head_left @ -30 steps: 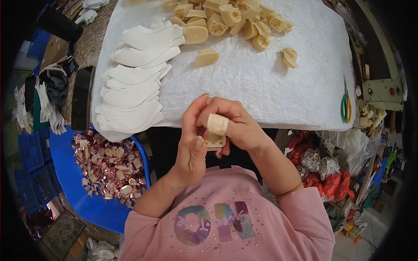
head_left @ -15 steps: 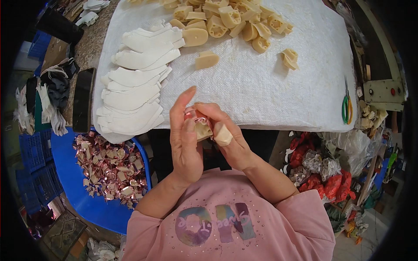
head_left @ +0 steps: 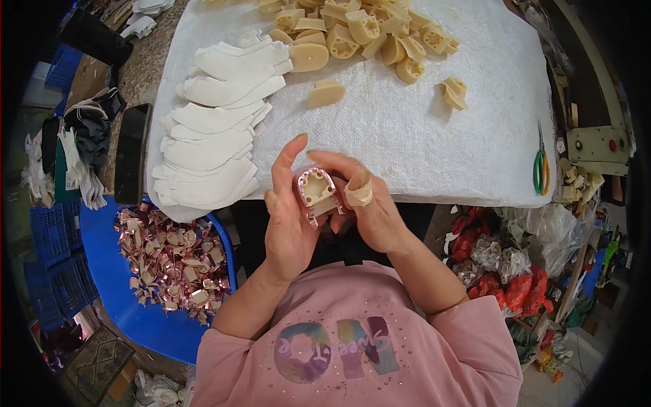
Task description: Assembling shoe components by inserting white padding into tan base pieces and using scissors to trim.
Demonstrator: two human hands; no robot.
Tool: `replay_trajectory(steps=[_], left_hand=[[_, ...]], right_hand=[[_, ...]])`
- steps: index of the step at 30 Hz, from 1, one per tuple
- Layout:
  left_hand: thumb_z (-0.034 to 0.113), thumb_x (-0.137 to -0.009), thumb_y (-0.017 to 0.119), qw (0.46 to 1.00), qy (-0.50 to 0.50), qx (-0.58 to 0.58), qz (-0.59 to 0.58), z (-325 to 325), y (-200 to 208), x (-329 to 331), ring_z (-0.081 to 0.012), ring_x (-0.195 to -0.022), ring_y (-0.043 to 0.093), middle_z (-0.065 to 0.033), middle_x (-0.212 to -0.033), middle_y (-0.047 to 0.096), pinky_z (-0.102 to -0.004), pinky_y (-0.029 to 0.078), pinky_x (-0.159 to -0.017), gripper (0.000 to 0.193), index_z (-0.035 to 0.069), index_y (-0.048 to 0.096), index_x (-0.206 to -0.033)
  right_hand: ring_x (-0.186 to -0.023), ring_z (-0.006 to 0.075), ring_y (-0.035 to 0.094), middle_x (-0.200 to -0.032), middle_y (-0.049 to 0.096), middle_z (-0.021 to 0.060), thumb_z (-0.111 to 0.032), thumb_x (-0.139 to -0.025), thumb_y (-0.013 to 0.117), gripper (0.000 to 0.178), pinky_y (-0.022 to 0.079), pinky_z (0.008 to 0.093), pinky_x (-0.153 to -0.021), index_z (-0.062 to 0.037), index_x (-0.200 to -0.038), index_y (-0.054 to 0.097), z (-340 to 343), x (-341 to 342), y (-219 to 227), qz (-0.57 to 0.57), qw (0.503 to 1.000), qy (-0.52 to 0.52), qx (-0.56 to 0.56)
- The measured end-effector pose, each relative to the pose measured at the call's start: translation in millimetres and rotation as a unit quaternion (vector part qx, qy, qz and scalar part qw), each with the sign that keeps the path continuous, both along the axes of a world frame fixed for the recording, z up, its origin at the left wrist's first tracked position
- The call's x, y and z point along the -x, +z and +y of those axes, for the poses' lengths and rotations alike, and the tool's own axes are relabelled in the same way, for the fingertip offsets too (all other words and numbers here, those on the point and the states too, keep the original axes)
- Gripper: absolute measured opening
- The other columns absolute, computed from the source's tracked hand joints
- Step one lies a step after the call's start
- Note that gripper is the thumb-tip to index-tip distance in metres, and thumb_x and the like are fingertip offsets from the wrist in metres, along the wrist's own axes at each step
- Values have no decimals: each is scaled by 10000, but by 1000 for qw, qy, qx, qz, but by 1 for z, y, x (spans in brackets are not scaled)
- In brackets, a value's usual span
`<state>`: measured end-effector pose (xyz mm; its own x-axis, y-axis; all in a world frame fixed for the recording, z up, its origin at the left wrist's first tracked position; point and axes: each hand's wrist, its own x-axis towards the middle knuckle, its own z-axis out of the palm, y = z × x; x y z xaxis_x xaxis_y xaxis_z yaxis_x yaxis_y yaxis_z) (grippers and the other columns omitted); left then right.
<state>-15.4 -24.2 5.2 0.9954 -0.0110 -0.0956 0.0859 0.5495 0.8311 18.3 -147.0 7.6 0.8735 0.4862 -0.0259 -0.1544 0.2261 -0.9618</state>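
Between both hands, at the near edge of the table, is a beige plastic shoe heel (head_left: 314,189) wrapped in shiny pink covering. Its hollow end faces up, and loose pink edges hang off the lower side. My left hand (head_left: 290,227) holds it from the left, index finger pointing up away from it. From the right, my right hand (head_left: 377,214) grips it, with a beige wrap (head_left: 359,188) round the thumb. Some fingertips are hidden behind the heel. Beyond the hands lies a bare beige heel (head_left: 326,93), and another (head_left: 454,93) rests farther right.
Bare heels (head_left: 363,30) are heaped at the far side of the white-covered table (head_left: 407,156). Overlapping white cut pieces (head_left: 210,146) lie left, beside a phone (head_left: 132,154). Scissors (head_left: 542,166) sit at the right edge. A blue basin (head_left: 146,334) holds many pink-covered heels.
The heel has turned so its hollow end now faces up. My left thumb has moved off its front, and my right hand has shifted slightly with the wrapped thumb raised.
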Motion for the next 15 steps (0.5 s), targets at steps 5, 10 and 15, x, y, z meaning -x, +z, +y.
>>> replay_trajectory(steps=[5, 10, 15], left_hand=[[653, -889, 281, 958, -42, -283, -28, 9, 2, 3, -143, -729, 525, -103, -946, 541, -271, 442, -617, 829, 27, 119, -1407], [516, -881, 477, 920, 21, -337, -200, 4, -8, 1, -235, -861, 601, -191, -1020, 554, -317, 486, -752, 758, -42, 263, -1347], [109, -806, 695, 956, -20, -280, -89, 13, -3, -1, -195, -893, 604, -137, -1012, 571, -281, 485, -765, 481, -7, 444, -1200]], right_hand=[[-676, 208, 568, -790, 521, 89, -269, -870, 600, 294, 466, 316, -575, -18, -1023, 579, -15, -15, 14, -350, 878, -63, 321], [-693, 241, 565, -782, 567, 113, -215, -820, 634, 220, 448, 320, -612, -24, -916, 586, -17, -15, 14, -189, 961, -29, 201], [-647, 185, 536, -761, 547, 76, -204, -874, 576, 204, 441, 296, -615, -17, -951, 550, -20, -17, 0, -300, 934, -71, 182]])
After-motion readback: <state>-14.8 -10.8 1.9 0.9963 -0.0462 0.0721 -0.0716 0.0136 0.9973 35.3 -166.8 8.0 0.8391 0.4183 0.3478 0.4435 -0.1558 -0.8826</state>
